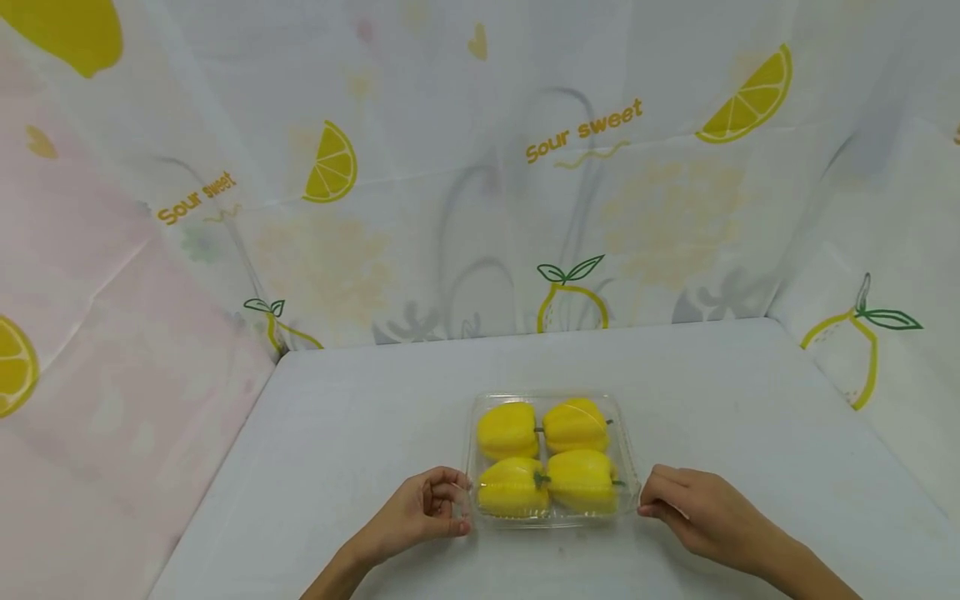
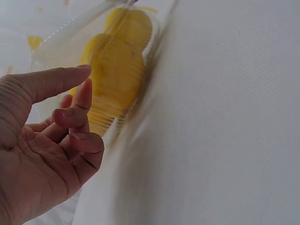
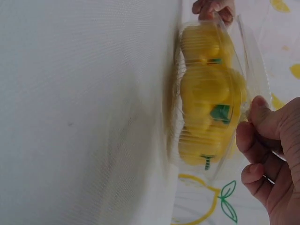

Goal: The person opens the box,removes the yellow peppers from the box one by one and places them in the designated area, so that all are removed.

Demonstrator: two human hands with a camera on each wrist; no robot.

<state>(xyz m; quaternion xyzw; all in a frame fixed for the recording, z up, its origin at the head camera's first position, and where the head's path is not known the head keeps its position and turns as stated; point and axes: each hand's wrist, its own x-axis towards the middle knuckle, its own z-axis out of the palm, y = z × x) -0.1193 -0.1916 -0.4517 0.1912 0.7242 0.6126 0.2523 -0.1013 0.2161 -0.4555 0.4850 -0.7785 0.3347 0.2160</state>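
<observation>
A clear plastic clamshell box (image 1: 555, 523) sits on the white table near its front, with several yellow bell peppers (image 1: 582, 479) in two rows inside. Green stems (image 3: 220, 113) show through its wall in the right wrist view. At the box's left front edge, my left hand (image 1: 420, 508) pinches the thin rim between thumb and index finger, its other fingers loosely bent. My right hand (image 1: 693, 512) pinches the right front corner of the rim with thumb and curled index finger. In the right wrist view, a clear lid (image 3: 255, 61) stands slightly apart from the box's lower part.
The white-covered table (image 1: 360, 400) extends around the box on all sides. Behind it and at both sides hangs a pale cloth (image 1: 465, 208) printed with lemons and lettering.
</observation>
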